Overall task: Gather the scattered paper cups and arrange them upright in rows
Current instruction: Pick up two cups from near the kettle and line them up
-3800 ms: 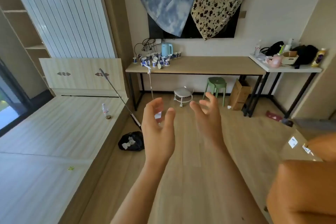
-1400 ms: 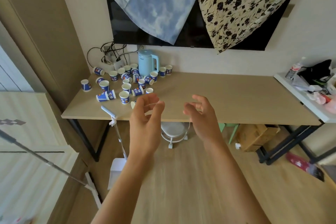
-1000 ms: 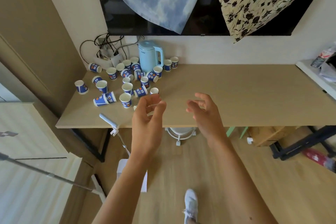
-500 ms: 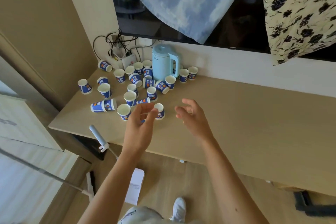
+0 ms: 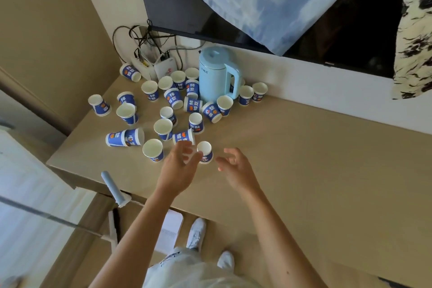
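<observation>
Several blue-and-white paper cups lie scattered on the left half of a long wooden table [image 5: 327,170]; some stand upright, others lie on their sides. The nearest upright cup [image 5: 205,152] stands between my two hands. My left hand [image 5: 180,170] hovers just left of it with fingers loosely spread, its fingertips close to the cup, holding nothing. My right hand [image 5: 236,170] is to the cup's right, fingers relaxed and apart from it. Another upright cup [image 5: 153,149] stands left of my left hand, and a pair of nested cups [image 5: 125,138] lies on its side.
A light blue electric kettle [image 5: 216,75] stands at the back among the cups, by a white box and tangled cables [image 5: 149,54] at the wall. A cloth-draped TV hangs above. A broom handle [image 5: 113,184] leans at the table's front edge.
I have walked up to the table and the view now looks down on the cups. Both hands have reached forward over the table edge to either side of the nearest cup.
</observation>
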`<move>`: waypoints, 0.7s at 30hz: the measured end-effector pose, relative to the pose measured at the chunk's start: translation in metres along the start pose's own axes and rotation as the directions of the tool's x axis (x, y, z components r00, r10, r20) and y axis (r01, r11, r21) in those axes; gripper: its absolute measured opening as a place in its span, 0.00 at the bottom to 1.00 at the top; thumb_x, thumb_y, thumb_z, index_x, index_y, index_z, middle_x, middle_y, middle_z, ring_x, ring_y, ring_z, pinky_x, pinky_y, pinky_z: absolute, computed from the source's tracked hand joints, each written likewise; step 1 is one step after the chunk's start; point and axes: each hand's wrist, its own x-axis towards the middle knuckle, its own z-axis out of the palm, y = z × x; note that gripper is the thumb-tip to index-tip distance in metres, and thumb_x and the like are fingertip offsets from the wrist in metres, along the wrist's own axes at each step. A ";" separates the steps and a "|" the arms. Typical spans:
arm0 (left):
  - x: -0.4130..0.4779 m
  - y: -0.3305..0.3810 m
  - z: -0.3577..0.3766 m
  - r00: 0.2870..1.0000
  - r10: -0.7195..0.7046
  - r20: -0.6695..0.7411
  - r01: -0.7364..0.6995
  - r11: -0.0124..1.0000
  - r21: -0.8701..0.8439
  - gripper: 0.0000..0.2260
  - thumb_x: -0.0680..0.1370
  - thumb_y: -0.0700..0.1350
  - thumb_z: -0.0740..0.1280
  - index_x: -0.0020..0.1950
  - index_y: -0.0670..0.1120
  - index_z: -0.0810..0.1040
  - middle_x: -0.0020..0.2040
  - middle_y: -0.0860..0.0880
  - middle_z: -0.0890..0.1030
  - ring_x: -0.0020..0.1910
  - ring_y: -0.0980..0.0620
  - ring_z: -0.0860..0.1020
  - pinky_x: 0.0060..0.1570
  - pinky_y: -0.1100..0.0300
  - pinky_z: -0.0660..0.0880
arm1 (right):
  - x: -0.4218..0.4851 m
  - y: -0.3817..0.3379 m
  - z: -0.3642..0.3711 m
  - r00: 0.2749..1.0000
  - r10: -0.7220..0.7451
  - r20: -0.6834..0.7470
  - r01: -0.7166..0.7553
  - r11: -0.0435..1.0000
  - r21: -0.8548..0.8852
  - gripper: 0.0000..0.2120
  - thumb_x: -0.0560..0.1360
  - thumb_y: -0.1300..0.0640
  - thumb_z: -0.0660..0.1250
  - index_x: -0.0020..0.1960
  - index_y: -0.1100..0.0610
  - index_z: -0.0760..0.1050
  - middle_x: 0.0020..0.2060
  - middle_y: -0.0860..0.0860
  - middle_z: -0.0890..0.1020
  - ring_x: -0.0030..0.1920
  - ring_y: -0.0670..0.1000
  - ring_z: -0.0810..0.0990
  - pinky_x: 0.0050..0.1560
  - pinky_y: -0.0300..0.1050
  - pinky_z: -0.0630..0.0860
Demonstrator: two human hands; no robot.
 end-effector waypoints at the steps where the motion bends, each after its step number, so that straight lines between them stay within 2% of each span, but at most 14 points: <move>1: 0.011 -0.005 -0.001 1.000 -0.012 0.019 0.011 0.998 0.054 0.15 0.79 0.48 0.70 0.63 0.45 0.73 0.56 0.47 0.81 0.56 0.47 0.79 0.55 0.54 0.73 | 0.007 0.001 0.001 1.000 0.007 -0.007 -0.007 1.000 -0.028 0.26 0.75 0.47 0.72 0.69 0.53 0.72 0.54 0.56 0.83 0.55 0.52 0.82 0.53 0.44 0.75; 3: 0.035 -0.020 -0.002 0.999 -0.002 0.049 -0.012 0.958 0.285 0.20 0.78 0.52 0.70 0.66 0.45 0.72 0.60 0.46 0.79 0.61 0.44 0.77 0.60 0.49 0.74 | 0.025 0.001 0.005 1.000 -0.005 -0.026 0.003 0.994 -0.109 0.26 0.74 0.48 0.74 0.69 0.53 0.72 0.53 0.52 0.82 0.52 0.51 0.82 0.55 0.46 0.77; 5: 0.052 -0.040 -0.002 0.994 -0.007 0.108 -0.057 0.813 0.579 0.28 0.76 0.56 0.71 0.71 0.46 0.68 0.65 0.46 0.75 0.66 0.43 0.73 0.64 0.47 0.71 | 0.043 0.000 0.011 0.998 -0.035 -0.047 0.023 0.972 -0.235 0.28 0.72 0.50 0.76 0.69 0.52 0.71 0.54 0.51 0.79 0.52 0.50 0.81 0.58 0.50 0.77; 7: 0.067 -0.062 0.000 0.980 -0.083 0.179 -0.071 0.698 0.713 0.34 0.73 0.59 0.73 0.73 0.47 0.65 0.69 0.46 0.72 0.69 0.43 0.70 0.67 0.49 0.68 | 0.062 -0.001 0.024 0.996 -0.077 -0.041 0.056 0.922 -0.383 0.31 0.71 0.51 0.77 0.70 0.52 0.70 0.58 0.51 0.77 0.55 0.53 0.80 0.59 0.52 0.77; 10: 0.081 -0.090 0.010 0.958 -0.130 0.257 -0.118 0.635 0.764 0.37 0.70 0.58 0.75 0.72 0.48 0.64 0.69 0.46 0.71 0.70 0.43 0.68 0.69 0.52 0.65 | 0.086 -0.002 0.046 0.991 -0.135 -0.018 0.101 0.818 -0.566 0.32 0.70 0.53 0.76 0.71 0.51 0.67 0.63 0.51 0.72 0.61 0.54 0.77 0.56 0.50 0.76; 14: 0.091 -0.114 0.022 0.929 -0.195 0.314 -0.143 0.593 0.792 0.36 0.70 0.54 0.76 0.73 0.47 0.63 0.69 0.45 0.70 0.68 0.42 0.69 0.67 0.52 0.67 | 0.115 0.005 0.073 0.991 -0.131 0.039 0.117 0.667 -0.736 0.34 0.70 0.56 0.74 0.72 0.52 0.64 0.66 0.53 0.68 0.66 0.56 0.72 0.54 0.50 0.75; 18: 0.096 -0.130 0.030 0.914 -0.216 0.342 -0.181 0.538 0.823 0.33 0.73 0.50 0.74 0.73 0.46 0.63 0.70 0.45 0.69 0.68 0.43 0.68 0.66 0.52 0.68 | 0.132 0.017 0.088 0.997 -0.045 0.060 0.075 0.558 -0.826 0.38 0.70 0.58 0.75 0.75 0.51 0.61 0.69 0.54 0.66 0.66 0.58 0.71 0.58 0.52 0.77; 21: 0.102 -0.139 0.032 0.910 -0.209 0.359 -0.201 0.535 0.821 0.31 0.74 0.47 0.73 0.73 0.46 0.63 0.69 0.45 0.69 0.68 0.43 0.69 0.65 0.53 0.69 | 0.141 0.023 0.093 0.996 -0.052 0.073 0.089 0.503 -0.860 0.37 0.69 0.59 0.75 0.74 0.50 0.62 0.68 0.54 0.65 0.65 0.58 0.72 0.56 0.53 0.78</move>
